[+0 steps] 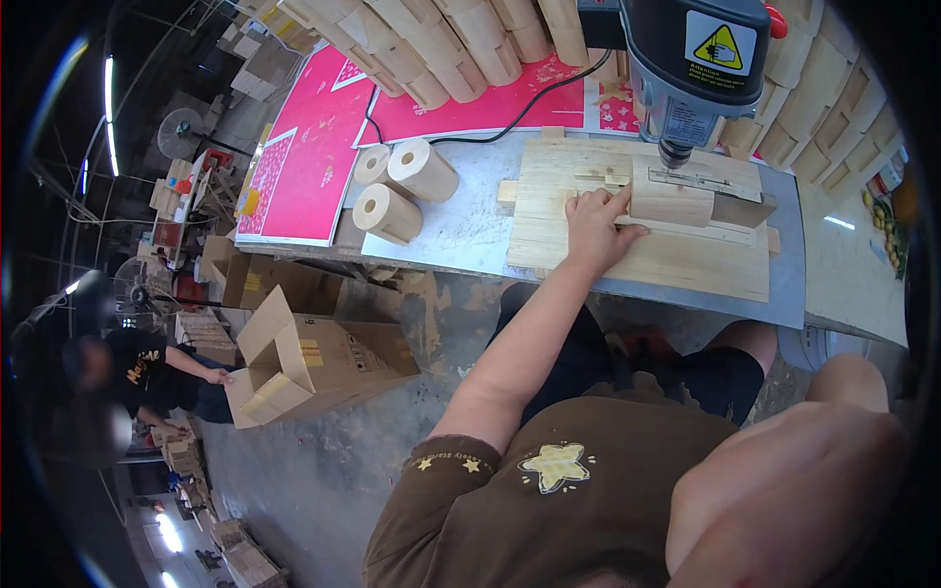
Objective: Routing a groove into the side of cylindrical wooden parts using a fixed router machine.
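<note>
My left hand (596, 230) grips the left end of a pale wooden block (676, 204) with a rounded side, thumb at the front edge and fingers behind. The block lies in a flat wooden jig (637, 260) on the bench. Just above the block is the chuck (674, 152) of a dark drill press (696, 59). My bare right arm (794, 490) rises at the lower right, and its hand is out of view.
Three wooden cylinders with end holes (423, 171) stand left of the jig. Stacked wooden pieces (431, 49) line the back, before a black cable (529, 110). An open cardboard box (333, 367) sits on the floor at left, where another person (147, 377) touches it.
</note>
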### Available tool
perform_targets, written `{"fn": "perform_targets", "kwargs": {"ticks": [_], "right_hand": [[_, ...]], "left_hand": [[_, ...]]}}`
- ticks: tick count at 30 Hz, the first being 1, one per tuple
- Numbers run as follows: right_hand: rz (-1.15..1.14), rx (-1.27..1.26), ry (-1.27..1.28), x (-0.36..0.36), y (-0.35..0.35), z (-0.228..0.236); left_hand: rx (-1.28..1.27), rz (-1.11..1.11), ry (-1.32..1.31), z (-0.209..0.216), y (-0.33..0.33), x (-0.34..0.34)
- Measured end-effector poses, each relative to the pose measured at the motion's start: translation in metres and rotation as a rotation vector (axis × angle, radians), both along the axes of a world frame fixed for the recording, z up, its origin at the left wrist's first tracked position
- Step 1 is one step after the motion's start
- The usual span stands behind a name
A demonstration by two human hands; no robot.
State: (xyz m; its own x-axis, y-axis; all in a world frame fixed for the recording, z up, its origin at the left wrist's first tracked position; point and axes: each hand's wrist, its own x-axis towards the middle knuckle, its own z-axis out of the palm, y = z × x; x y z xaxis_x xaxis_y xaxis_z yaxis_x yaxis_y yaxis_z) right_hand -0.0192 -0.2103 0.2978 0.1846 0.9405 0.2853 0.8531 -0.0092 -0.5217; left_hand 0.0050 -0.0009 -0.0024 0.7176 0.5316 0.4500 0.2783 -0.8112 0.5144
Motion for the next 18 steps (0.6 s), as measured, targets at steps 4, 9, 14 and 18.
{"fn": "perform_targets", "kwargs": {"ticks": [4, 9, 14, 18], "right_hand": [[-0.133, -0.078, -0.288, -0.005, -0.003, 0.005], [-0.288, -0.153, -0.618, -0.012, -0.004, 0.007], [-0.464, -0.237, -0.89, -0.015, -0.007, 0.013], [-0.395, -0.224, -0.983, -0.003, -0.016, 0.011]], "left_hand": [[-0.031, -0.009, -0.009, -0.001, 0.004, -0.004], [-0.029, -0.002, -0.005, -0.004, 0.001, -0.007], [-0.016, 0.003, 0.016, -0.001, 0.003, -0.004], [0.004, -0.015, -0.013, -0.001, 0.0, -0.001]]}}
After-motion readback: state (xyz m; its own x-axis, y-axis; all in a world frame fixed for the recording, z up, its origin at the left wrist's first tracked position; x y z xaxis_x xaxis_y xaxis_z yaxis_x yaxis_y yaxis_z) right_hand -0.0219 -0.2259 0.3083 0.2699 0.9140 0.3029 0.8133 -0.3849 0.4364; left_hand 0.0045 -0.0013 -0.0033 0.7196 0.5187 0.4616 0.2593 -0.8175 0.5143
